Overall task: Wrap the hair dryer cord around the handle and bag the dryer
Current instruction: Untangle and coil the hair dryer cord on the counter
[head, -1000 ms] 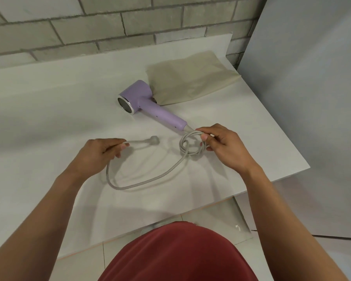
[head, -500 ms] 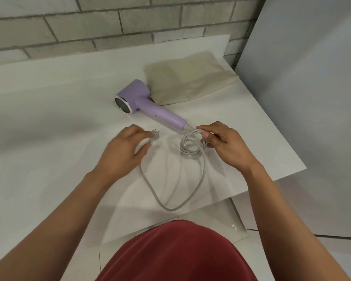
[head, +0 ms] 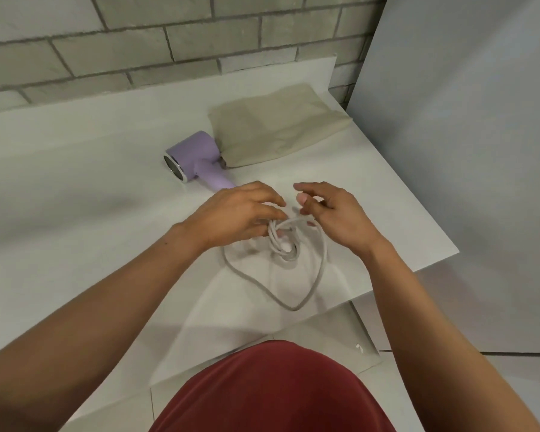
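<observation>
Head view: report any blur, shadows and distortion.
Head view: fingertips of the left hand and right hand smear with motion over the cord; soft, diffuse arm shadows lie on the white table; wide-angle bowing curves the brick wall; no harsh glare.

Grey brick wall (head: 169,35) with pale mortar lines across the top of the frame. White bench (head: 75,182) set against it, matte, softly shadowed. Plain grey panel (head: 465,120) stands upright at right, by the bench corner. Light tiled floor (head: 496,385) lower right. Light even, diffuse.
</observation>
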Demonstrator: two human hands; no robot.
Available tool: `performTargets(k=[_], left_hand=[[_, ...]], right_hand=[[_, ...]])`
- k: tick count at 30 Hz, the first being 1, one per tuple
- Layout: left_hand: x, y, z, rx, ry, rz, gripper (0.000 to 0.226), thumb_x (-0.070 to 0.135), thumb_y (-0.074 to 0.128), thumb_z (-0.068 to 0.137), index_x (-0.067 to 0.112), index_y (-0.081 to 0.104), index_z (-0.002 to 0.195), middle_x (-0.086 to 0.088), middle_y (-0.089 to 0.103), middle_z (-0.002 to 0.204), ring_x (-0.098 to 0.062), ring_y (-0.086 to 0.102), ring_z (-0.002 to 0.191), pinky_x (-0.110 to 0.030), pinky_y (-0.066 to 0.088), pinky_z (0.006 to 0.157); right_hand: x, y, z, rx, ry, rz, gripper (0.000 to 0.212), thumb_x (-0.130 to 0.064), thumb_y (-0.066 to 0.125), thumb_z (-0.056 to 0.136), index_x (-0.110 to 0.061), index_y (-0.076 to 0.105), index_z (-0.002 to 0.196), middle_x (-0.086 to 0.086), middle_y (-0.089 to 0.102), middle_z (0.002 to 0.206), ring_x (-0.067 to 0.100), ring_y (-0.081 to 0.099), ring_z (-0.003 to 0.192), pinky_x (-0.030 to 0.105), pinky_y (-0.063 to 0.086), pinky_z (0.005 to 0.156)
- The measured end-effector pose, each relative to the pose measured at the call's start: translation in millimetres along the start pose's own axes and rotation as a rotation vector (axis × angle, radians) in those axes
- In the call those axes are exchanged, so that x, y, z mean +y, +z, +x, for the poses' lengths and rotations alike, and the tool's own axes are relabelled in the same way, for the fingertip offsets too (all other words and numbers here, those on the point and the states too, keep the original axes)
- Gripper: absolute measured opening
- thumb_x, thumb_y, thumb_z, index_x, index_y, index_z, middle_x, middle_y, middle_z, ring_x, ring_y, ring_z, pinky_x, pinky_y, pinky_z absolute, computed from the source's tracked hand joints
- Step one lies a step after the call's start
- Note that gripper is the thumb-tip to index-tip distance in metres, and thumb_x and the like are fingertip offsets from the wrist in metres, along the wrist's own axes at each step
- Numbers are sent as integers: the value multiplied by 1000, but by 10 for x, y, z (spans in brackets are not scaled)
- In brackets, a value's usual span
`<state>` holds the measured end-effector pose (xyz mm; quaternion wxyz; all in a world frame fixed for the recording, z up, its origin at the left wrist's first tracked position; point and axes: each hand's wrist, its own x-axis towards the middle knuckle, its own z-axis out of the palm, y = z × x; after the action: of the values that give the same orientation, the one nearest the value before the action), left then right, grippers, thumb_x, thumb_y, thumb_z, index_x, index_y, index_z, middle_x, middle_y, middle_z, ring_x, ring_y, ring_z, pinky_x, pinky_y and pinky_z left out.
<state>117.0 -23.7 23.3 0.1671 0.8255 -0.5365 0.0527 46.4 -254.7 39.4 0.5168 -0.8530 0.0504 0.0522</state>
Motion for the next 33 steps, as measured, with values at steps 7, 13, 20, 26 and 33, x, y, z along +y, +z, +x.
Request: performTargets(k=[7,13,20,26,33], left_hand=[[209,-65,105,-66,-331,-287,22,21,74,90,17,79,110,3,78,107,-12,68,86,-34,55,83],[273,-97,105,97,-566,-504,19,40,82,84,24,77,92,7,74,77,-8,68,74,-38,56,75],[319,-149,205,267,-799,-763,25,28,90,79,13,72,89,-3,68,72,-19,74,64,-31,62,60],[359,-125,275,260,-794,-741,20,22,90,80,13,75,91,-5,73,76,-15,72,61,-27,60,58],[333,-83,236,169,-715,-829,24,13,86,83,16,77,104,-9,78,90,-28,75,78,-42,62,82]], right_hand=[[-132,-315,-419,-18,73,-14,42,-62,63,94,-40,64,130,-16,66,116,11,71,97,33,58,88],[325,-346,-252,30,13,-475,50,-18,69,98,-30,55,145,-4,58,135,16,60,116,31,49,94],[268,-248,-87,203,155,-317,21,-35,53,105,-22,69,104,0,71,81,18,72,67,42,59,82],[-221,-98,-390,381,-164,101,16,-39,66,100,-23,70,99,-8,70,92,12,68,81,35,59,75],[-308,-171,-226,211,-416,-389,18,-23,72,96,-22,78,113,-6,71,101,11,67,83,35,57,81]])
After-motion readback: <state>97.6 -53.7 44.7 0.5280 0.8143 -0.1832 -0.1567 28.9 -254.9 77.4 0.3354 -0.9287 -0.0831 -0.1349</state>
